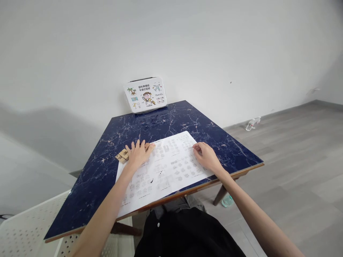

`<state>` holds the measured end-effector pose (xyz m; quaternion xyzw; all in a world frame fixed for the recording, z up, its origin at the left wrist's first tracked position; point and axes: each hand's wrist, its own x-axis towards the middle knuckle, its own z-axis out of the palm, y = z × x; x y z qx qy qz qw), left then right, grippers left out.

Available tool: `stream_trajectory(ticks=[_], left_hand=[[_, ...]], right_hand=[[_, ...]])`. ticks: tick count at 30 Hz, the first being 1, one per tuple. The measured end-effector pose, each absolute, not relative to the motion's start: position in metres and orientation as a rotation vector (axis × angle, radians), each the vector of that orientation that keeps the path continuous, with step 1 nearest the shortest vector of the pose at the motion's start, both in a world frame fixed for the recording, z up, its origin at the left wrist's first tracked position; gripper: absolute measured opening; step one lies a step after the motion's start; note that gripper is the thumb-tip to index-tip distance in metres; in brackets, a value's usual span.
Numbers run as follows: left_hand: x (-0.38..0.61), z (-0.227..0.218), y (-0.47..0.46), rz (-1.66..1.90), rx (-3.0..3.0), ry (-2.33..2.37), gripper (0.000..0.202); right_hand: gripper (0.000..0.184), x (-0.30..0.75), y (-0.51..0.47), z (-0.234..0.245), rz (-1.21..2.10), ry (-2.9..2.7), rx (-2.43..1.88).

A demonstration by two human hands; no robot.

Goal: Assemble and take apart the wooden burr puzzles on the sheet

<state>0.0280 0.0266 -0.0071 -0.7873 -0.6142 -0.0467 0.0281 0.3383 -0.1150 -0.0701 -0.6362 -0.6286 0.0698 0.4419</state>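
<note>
A large white printed sheet of paper [163,178] lies flat near the table's front edge, covered with rows of small grey diagrams. My left hand [138,155] rests palm down at the sheet's far left part, fingers spread. Light wooden puzzle blocks [122,156] lie beside and partly under that hand, on the paper's upper left corner; their full shape is hidden. At the sheet's right edge is my right hand [206,156], its fingers curled and thumb close to the index finger on the paper's margin. Its grip is partly hidden.
The dark blue marbled table [174,121] stands against a white wall. A white cartoon-printed case [146,95] leans upright on the wall at its back. White perforated plastic furniture [29,225] is at the lower left. Clear plastic items [252,124] lie on the floor at right.
</note>
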Motion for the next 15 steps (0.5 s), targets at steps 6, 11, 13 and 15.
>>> stream_trajectory(ticks=[6,11,13,15], left_hand=[[0.007,-0.001,0.016,-0.026,-2.461,-1.982,0.100],[-0.012,0.000,0.006,0.025,-2.577,-1.890,0.099],[-0.021,-0.001,0.004,0.033,-2.630,-1.837,0.101],[-0.028,0.000,0.003,0.031,-2.668,-1.794,0.104]], right_hand=[[0.013,0.339,-0.115,-0.070,0.177,-1.566,-1.576],[0.013,0.338,-0.115,-0.070,0.182,-1.566,-1.575],[0.013,0.338,-0.115,-0.070,0.182,-1.565,-1.578],[0.014,0.338,-0.115,-0.069,0.182,-1.566,-1.579]])
